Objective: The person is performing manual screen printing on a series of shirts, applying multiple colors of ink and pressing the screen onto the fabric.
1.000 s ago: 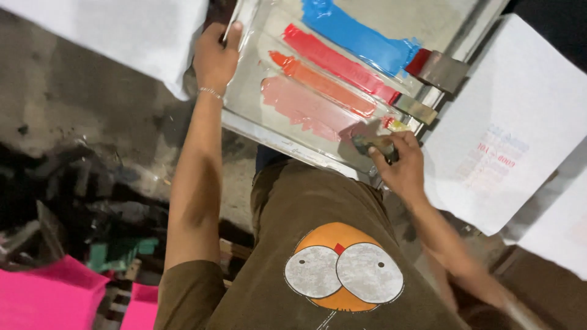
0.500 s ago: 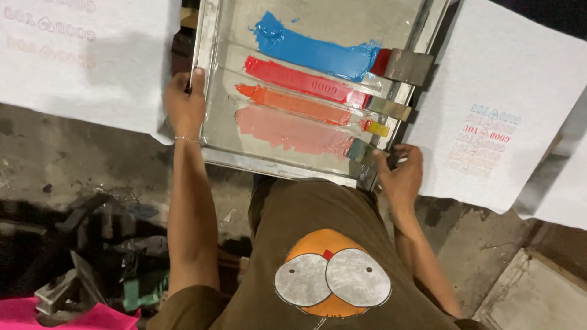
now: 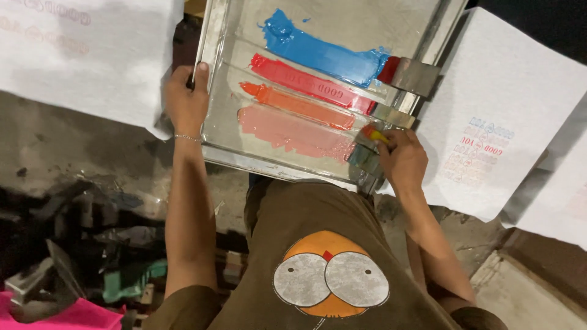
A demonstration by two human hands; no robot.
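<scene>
The metal-framed printing screen (image 3: 227,122) is gripped at its left edge by the left hand (image 3: 185,101); a small squeegee (image 3: 371,135) is clasped by the right hand (image 3: 402,160) at the right.

A white sheet of fabric (image 3: 79,55) lies at the upper left, with faint reddish print near its top edge. Another white sheet (image 3: 507,110) lies at the right, printed with a small block of text lines in blue, red, orange and pink; a further white piece (image 3: 559,201) overlaps just beside it at the far right. Below them the grey concrete floor (image 3: 79,153) is stained and dusty. Dark clutter (image 3: 67,232) sits at the lower left, with a green object (image 3: 131,281) among it and a bright pink cloth (image 3: 61,315) in the bottom corner. A pale slab (image 3: 532,293) shows at the lower right.
</scene>
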